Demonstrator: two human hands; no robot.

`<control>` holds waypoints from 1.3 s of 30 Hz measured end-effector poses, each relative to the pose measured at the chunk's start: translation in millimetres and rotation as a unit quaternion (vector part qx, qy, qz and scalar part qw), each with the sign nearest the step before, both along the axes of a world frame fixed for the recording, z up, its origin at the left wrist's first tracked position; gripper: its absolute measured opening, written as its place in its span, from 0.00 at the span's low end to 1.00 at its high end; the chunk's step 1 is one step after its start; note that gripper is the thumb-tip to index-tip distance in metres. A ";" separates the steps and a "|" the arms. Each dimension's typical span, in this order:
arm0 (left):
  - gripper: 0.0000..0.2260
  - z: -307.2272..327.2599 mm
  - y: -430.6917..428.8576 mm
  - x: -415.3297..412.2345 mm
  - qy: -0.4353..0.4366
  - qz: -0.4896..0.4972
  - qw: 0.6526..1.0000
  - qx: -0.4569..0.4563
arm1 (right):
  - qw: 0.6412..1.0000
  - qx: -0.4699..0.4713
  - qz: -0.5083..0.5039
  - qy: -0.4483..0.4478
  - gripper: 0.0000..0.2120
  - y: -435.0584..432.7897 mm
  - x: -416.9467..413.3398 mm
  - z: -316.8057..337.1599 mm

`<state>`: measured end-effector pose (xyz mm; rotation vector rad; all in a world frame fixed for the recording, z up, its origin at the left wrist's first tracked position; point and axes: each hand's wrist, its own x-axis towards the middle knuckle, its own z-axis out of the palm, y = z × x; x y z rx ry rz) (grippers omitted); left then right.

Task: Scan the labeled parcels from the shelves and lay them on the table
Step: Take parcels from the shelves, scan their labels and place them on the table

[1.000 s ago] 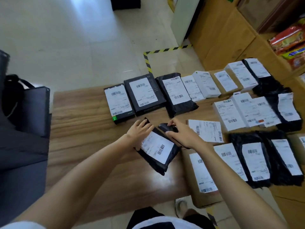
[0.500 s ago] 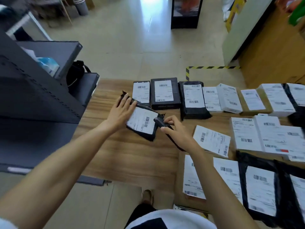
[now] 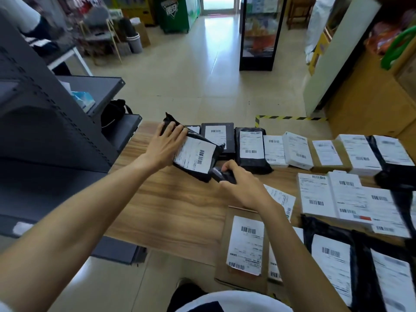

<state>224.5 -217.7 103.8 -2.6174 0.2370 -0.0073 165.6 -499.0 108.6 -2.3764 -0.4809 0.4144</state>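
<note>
The black parcel (image 3: pixel 198 154), white barcode label up, is tilted in the left hand (image 3: pixel 164 147) over the far left part of the table (image 3: pixel 175 210). The scanner (image 3: pixel 221 175) is just at its near side. Other labeled parcels (image 3: pixel 315 194) lie flat in rows to the right.

Glossy tiled floor (image 3: pixel 202 70), grey shelving (image 3: pixel 45 122)

The wooden table (image 3: pixel 175 210) carries labelled parcels (image 3: pixel 297 150) in rows, labels up: a black box (image 3: pixel 217 136) and a black mailer (image 3: pixel 252 152) at the far edge, white boxes (image 3: pixel 315 194) to the right, and a brown box (image 3: pixel 245 248) nearest.
</note>
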 end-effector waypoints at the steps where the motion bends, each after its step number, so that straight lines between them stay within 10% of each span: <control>1: 0.50 0.3 -1.2 -1.1 -0.001 0.001 1.000 -0.002 | 1.000 0.008 0.003 0.010 0.12 -1.6 -0.6 -1.0; 26: 0.52 -37.9 78.8 -141.1 0.040 0.118 0.981 -0.149 | 0.996 0.056 -0.039 0.058 0.13 58.0 -37.5 -25.2; 39: 0.49 -37.0 219.5 -440.2 -0.048 0.459 0.855 -0.236 | 0.975 0.011 0.222 0.025 0.13 281.0 -182.6 -27.4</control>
